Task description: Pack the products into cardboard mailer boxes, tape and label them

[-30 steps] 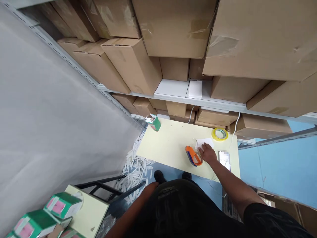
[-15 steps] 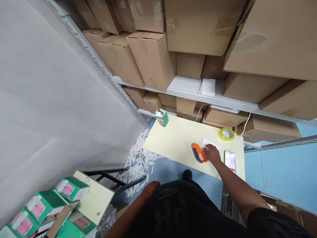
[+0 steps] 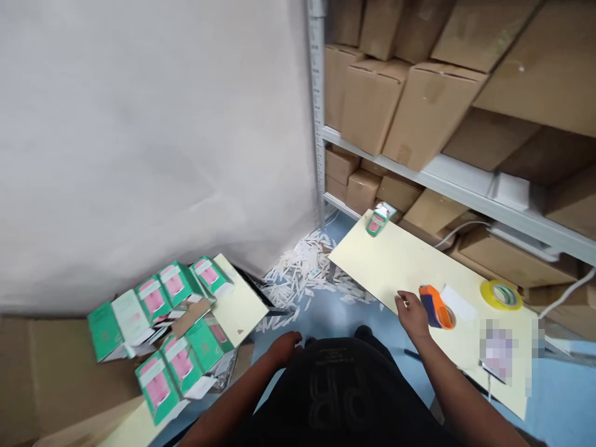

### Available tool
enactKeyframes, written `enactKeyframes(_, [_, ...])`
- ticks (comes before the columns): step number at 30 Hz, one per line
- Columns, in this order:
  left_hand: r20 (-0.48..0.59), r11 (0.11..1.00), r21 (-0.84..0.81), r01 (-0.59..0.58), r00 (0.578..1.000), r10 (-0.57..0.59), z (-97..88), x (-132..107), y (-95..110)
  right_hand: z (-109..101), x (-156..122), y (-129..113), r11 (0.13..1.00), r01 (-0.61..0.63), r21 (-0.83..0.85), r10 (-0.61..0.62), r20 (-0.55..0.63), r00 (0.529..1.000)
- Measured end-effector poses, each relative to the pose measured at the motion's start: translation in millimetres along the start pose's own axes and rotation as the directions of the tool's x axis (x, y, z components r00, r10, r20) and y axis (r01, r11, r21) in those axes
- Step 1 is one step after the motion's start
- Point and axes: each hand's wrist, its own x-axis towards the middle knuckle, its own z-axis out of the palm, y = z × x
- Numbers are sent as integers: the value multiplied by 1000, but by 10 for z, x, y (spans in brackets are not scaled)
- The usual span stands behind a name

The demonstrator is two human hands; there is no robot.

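My right hand [image 3: 413,315] hovers over the near edge of the right table, just left of an orange and dark-blue tape dispenser [image 3: 436,307]. Its fingers are curled in a loose pinch; what they hold, if anything, is too small to make out. Beside the dispenser lies a white sheet of paper [image 3: 458,302]. My left hand [image 3: 285,349] hangs low by my body, touching nothing, its fingers loosely apart. Several green boxes with pink panels [image 3: 151,299] lie close together at the left, and another green box [image 3: 378,218] stands on the right table's far corner.
A roll of yellow tape [image 3: 501,294] sits on the pale right table [image 3: 405,254]; a blurred-out phone-like item lies near it. Cardboard boxes [image 3: 433,112] fill the metal shelf behind. White paper strips [image 3: 302,267] litter the floor between the tables. A brown carton stands far left.
My view has swung left, bringing more green boxes into sight. My right hand has moved off the paper to the dispenser's left side. The paper and the dispenser stay on the table.
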Motion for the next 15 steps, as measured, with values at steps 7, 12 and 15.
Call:
enactKeyframes(7, [-208,990,-119,76,973,-99,41,-244,25,326,333,-759,982,171,83,-188,282,941])
enactKeyframes(12, [-312,938,-303,170,912,-266,313,-374,308,672,751,-1017,955,265,131,-294,528,797])
enactKeyframes(15, [-366,890,-408,203,857,-363,490,-517,460,935,925,-1244,924,340,175,-371,627,686])
